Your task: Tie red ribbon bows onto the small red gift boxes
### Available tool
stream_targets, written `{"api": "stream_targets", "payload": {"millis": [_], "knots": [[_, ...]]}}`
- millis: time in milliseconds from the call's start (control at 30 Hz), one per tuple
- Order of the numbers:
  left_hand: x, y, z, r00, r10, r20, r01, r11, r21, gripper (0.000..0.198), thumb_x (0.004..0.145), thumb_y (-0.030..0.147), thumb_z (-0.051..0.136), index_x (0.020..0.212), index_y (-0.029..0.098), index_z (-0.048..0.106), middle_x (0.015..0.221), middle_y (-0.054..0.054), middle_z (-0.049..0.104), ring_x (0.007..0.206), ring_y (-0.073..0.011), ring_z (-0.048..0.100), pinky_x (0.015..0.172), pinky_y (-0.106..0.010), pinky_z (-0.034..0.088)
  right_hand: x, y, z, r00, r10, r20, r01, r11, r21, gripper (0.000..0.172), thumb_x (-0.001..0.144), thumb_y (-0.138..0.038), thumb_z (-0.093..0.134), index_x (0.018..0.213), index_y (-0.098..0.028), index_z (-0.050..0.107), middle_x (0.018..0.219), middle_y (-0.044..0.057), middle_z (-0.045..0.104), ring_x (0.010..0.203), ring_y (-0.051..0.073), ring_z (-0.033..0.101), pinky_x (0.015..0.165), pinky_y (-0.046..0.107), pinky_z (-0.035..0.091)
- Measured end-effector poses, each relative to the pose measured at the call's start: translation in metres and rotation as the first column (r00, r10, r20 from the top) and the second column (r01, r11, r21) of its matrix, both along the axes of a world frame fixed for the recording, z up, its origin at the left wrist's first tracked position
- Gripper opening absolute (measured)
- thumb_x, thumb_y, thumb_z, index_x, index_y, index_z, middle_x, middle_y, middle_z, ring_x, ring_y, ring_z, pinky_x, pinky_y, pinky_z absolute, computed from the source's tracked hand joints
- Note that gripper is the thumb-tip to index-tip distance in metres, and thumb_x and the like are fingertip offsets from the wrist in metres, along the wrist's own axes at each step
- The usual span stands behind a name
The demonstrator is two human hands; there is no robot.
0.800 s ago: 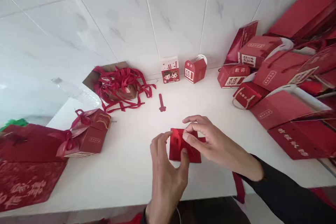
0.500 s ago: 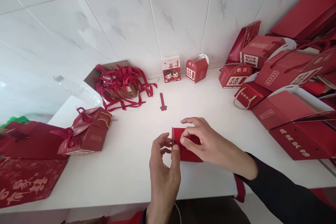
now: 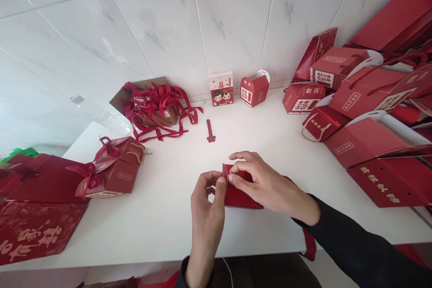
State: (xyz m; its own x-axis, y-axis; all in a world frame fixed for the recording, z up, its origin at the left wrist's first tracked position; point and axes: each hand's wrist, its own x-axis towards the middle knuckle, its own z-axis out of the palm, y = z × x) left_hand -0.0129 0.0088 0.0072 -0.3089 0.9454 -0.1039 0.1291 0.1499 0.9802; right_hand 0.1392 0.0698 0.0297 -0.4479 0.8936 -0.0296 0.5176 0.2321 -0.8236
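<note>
A small red gift box (image 3: 240,200) lies on the white table in front of me, its upper part mostly covered by my right hand. My left hand (image 3: 208,202) pinches the upright flap at the box's left end between thumb and index finger. From above, my right hand (image 3: 262,182) reaches across the box, its thumb and index finger closed at the inner side of the same flap; its other fingers are raised. Whatever sits between the right fingertips is too small to make out. Beyond the hands lies a dark red strip with a shaped end (image 3: 210,131).
A cardboard box of red ribbons (image 3: 151,103) spills at back left. Two small decorated boxes (image 3: 222,90) stand against the tiled wall. Ribboned boxes (image 3: 118,173) and a large red bag (image 3: 37,216) occupy the left. Red gift boxes (image 3: 354,137) are piled on the right.
My left thumb and fingers have closed on the end flap, which now stands more upright. My right fingertips have shifted slightly left to the flap, and more of the box's inside shows.
</note>
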Motion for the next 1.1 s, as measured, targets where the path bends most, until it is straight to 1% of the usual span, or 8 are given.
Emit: {"api": "stream_targets", "payload": {"millis": [200, 400, 567, 667, 767, 833, 900, 1100], "knots": [[-0.003, 0.005, 0.002, 0.995, -0.004, 0.099, 0.005, 1.0, -0.011, 0.028, 0.095, 0.047, 0.061, 0.089, 0.02, 0.062, 0.082, 0.001, 0.062, 0.077, -0.014, 0.059, 0.073, -0.026, 0.049, 0.006, -0.009, -0.001, 1.0, 0.002, -0.009, -0.002, 0.999, 0.045, 0.018, 0.098, -0.039, 0.057, 0.109, -0.026, 0.065, 0.141, 0.009, 0.057, 0.134, 0.027, 0.053, 0.104, 0.047, 0.052], [-0.04, 0.008, -0.002, 0.958, 0.186, 0.218, -0.201, 0.978, 0.049, 0.031, 0.09, 0.05, 0.065, 0.085, 0.021, 0.057, 0.08, 0.002, 0.054, 0.076, -0.0156, 0.059, 0.069, -0.032, 0.059, 0.021, -0.023, -0.016, 0.995, -0.071, 0.073, 0.056, 0.98, 0.193, 0.046, 0.094, -0.034, 0.063, 0.137, -0.031, 0.048, 0.149, 0.01, 0.047, 0.143, 0.028, 0.041, 0.108, 0.049, 0.051], [-0.102, 0.015, -0.01, 0.883, 0.469, -0.007, -0.468, 0.883, 0.045, 0.025, 0.082, 0.044, 0.065, 0.087, 0.022, 0.054, 0.082, 0.0, 0.06, 0.079, -0.0205, 0.063, 0.059, -0.031, 0.055, 0.034, -0.036, -0.016, 0.989, -0.148, 0.027, 0.138, 0.965, 0.223, 0.052, 0.096, -0.043, 0.062, 0.143, -0.034, 0.042, 0.148, 0.007, 0.049, 0.14, 0.028, 0.044, 0.11, 0.047, 0.048], [-0.109, 0.003, -0.012, 0.815, 0.557, -0.158, -0.553, 0.83, 0.078, 0.024, 0.079, 0.039, 0.071, 0.089, 0.021, 0.058, 0.086, -0.001, 0.062, 0.081, -0.0193, 0.059, 0.06, -0.027, 0.048, 0.043, -0.051, -0.008, 0.954, -0.299, -0.019, 0.299, 0.942, 0.154, 0.029, 0.099, -0.049, 0.058, 0.125, -0.035, 0.056, 0.126, 0.002, 0.063, 0.12, 0.024, 0.059, 0.091, 0.035, 0.055], [-0.081, -0.021, -0.014, 0.896, 0.334, -0.293, -0.363, 0.931, -0.047, 0.035, 0.09, 0.051, 0.059, 0.073, 0.021, 0.061, 0.068, -0.001, 0.059, 0.066, -0.0184, 0.052, 0.059, -0.029, 0.042, 0.051, -0.068, -0.006, 0.951, -0.307, 0.045, 0.31, 0.939, -0.15, 0.034, 0.101, -0.056, 0.05, 0.089, -0.028, 0.063, 0.078, 0.0, 0.061, 0.07, 0.019, 0.059, 0.055, 0.027, 0.045], [-0.052, -0.034, -0.017, 0.981, 0.03, -0.193, -0.07, 0.977, -0.202, 0.053, 0.096, 0.062, 0.044, 0.069, 0.021, 0.067, 0.07, -0.005, 0.064, 0.067, -0.021, 0.055, 0.067, -0.035, 0.047, 0.054, -0.075, -0.011, 0.971, -0.228, 0.071, 0.239, 0.916, -0.324, 0.045, 0.101, -0.06, 0.047, 0.075, -0.025, 0.056, 0.063, -0.003, 0.047, 0.055, 0.016, 0.044, 0.05, 0.028, 0.036], [-0.027, -0.039, -0.021, 0.988, -0.084, -0.131, 0.047, 0.963, -0.265, 0.055, 0.096, 0.067, 0.043, 0.088, 0.023, 0.076, 0.091, -0.009, 0.073, 0.082, -0.026, 0.063, 0.079, -0.041, 0.051, 0.055, -0.078, -0.021, 0.975, -0.213, 0.064, 0.22, 0.884, -0.412, 0.049, 0.1, -0.063, 0.046, 0.071, -0.024, 0.049, 0.061, -0.004, 0.042, 0.053, 0.014, 0.036, 0.054, 0.028, 0.035], [0.002, -0.019, -0.03, 1.0, 0.012, -0.014, -0.015, 0.974, -0.225, 0.053, 0.095, 0.065, 0.05, 0.133, 0.031, 0.066, 0.146, -0.011, 0.06, 0.14, -0.0346, 0.05, 0.106, -0.051, 0.048, 0.05, -0.069, -0.047, 0.916, -0.391, -0.088, 0.254, 0.736, -0.627, 0.051, 0.102, -0.065, 0.038, 0.077, -0.023, 0.052, 0.066, 0.0, 0.062, 0.054, 0.015, 0.046, 0.056, 0.029, 0.036]]}}
